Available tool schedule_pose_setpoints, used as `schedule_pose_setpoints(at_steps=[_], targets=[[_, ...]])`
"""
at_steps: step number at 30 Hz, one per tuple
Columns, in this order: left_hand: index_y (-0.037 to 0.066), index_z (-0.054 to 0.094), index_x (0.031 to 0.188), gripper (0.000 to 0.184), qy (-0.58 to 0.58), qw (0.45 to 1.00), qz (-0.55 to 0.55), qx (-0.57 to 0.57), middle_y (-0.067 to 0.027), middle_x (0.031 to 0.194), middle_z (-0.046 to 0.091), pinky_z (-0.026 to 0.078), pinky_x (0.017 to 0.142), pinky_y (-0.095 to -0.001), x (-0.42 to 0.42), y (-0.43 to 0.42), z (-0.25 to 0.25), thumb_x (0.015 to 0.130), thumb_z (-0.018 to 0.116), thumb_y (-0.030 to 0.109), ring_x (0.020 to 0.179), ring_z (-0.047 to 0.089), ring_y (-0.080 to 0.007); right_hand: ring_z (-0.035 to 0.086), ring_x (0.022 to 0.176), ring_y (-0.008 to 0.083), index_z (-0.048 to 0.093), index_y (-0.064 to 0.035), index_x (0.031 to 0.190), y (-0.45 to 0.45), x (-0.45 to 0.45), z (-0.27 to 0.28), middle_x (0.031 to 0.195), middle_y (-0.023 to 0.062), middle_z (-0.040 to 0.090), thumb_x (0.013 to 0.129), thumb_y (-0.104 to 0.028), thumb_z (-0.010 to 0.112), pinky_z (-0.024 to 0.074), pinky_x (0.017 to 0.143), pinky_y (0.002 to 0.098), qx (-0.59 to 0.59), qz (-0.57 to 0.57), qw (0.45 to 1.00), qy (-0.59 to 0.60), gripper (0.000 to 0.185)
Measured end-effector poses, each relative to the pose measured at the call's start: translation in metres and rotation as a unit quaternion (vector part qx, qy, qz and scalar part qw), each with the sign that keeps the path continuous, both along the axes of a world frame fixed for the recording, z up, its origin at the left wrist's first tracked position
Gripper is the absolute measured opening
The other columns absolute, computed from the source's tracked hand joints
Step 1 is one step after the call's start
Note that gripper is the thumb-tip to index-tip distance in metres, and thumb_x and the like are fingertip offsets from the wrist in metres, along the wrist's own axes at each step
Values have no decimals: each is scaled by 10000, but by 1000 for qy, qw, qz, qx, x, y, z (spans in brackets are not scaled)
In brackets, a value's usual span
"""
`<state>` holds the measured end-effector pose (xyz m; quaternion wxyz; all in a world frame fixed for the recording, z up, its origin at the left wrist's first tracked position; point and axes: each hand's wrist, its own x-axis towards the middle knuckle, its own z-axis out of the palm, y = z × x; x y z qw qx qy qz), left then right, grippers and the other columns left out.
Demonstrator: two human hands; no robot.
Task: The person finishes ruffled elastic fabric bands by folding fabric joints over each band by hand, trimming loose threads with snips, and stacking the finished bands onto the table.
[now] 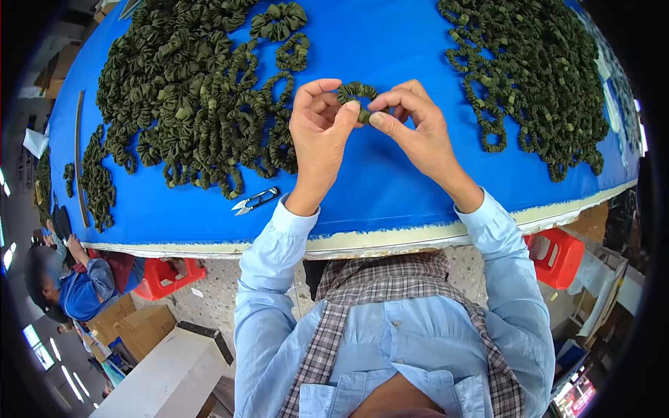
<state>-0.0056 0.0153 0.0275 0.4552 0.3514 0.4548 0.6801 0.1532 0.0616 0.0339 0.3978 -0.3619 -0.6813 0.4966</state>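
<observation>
A dark green gathered fabric ring (pixel 357 90) is held up between my two hands over the blue table cover. My left hand (pixel 322 125) pinches its left side between thumb and fingers. My right hand (pixel 411 124) grips the lower right part with thumb and forefinger. To the left lies a big pile of similar green rings (pixel 174 90), and another pile (pixel 536 76) spreads at the right. Small thread snips (pixel 256 200) rest on the cover, just left of my left wrist.
The blue-covered table (pixel 390 188) has a pale front edge. At the far left are a long wooden strip (pixel 80 160) and a smaller pile (pixel 97 184). Red stools (pixel 561 258) stand below the table. A person in blue (pixel 87 289) sits at the left beside cardboard boxes (pixel 145 327).
</observation>
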Motion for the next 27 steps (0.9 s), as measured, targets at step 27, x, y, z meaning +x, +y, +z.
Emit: schedule_pose_setpoints(at_steps=[27], targets=[[19, 545, 1209, 316, -100, 995, 27, -16, -49, 859, 590, 521, 667, -247, -5, 1, -23, 914, 660, 8, 706, 575, -119, 460, 618, 112, 682, -42, 902, 3, -15, 2, 814, 18, 587, 834, -30, 714, 382, 555, 262, 115, -31, 990, -74, 76]])
